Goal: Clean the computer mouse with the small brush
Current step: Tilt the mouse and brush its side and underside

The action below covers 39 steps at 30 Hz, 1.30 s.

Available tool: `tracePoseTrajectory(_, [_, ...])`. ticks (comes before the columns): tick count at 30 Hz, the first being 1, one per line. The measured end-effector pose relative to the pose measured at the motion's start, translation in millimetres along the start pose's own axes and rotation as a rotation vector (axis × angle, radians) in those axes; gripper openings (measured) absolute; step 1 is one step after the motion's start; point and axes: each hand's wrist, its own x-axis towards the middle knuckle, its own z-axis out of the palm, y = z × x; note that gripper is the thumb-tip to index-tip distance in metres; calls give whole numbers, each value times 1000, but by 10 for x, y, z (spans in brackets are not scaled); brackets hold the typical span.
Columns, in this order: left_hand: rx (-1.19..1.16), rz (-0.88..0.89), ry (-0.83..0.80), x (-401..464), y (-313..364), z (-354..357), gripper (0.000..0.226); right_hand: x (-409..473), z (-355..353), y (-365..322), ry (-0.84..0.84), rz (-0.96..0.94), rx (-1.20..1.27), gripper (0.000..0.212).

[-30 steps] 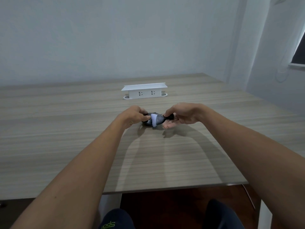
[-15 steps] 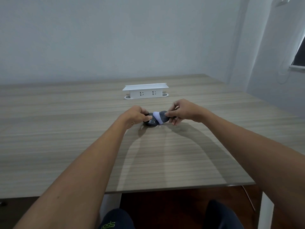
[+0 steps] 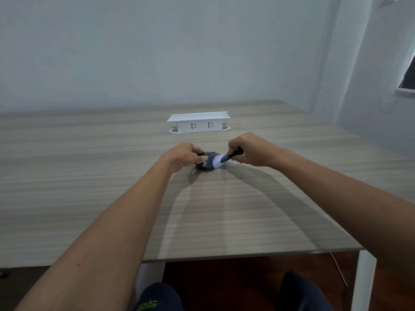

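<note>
Now the right hand (image 3: 251, 150) has turned over, knuckles up, and the small brush (image 3: 225, 158) has slid to the right side of the computer mouse (image 3: 207, 162). Its fingers are closed tight around the black handle, and the white bristles touch the mouse. The left hand (image 3: 183, 157) is curled around the mouse's left side, pinching it. The dark mouse sits on the wooden table (image 3: 89, 176), in front of the white power socket box (image 3: 199, 123).

Table (image 3: 89, 176) bears mouse (image 3: 207, 161), socket box (image 3: 198, 122).
</note>
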Motion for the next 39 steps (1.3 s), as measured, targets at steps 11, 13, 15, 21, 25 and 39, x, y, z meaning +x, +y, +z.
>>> tracePoseTrajectory(11, [18, -14, -11, 30, -14, -18, 43, 10, -15, -64, 12, 31, -18, 10])
tracePoseTrajectory(13, [15, -12, -5, 21, -10, -13, 42, 18, 4, -79, 38, 33, -60, 11])
tracePoseTrajectory(15, [15, -5, -8, 24, -8, -11, 40, -2, -16, -126, 7, 16, -3, 8])
tracePoseTrajectory(21, [18, 15, -31, 20, -26, -21, 34, -28, -85, -196, -43, 38, 60, 5])
tracePoseTrajectory(25, [-5, 3, -23, 16, -36, -11, 40, 2, -64, -223, -14, 76, -14, 8])
tracePoseTrajectory(39, [2, -5, -16, 20, -10, -7, 41, 18, -96, -263, -22, 67, 47, 4])
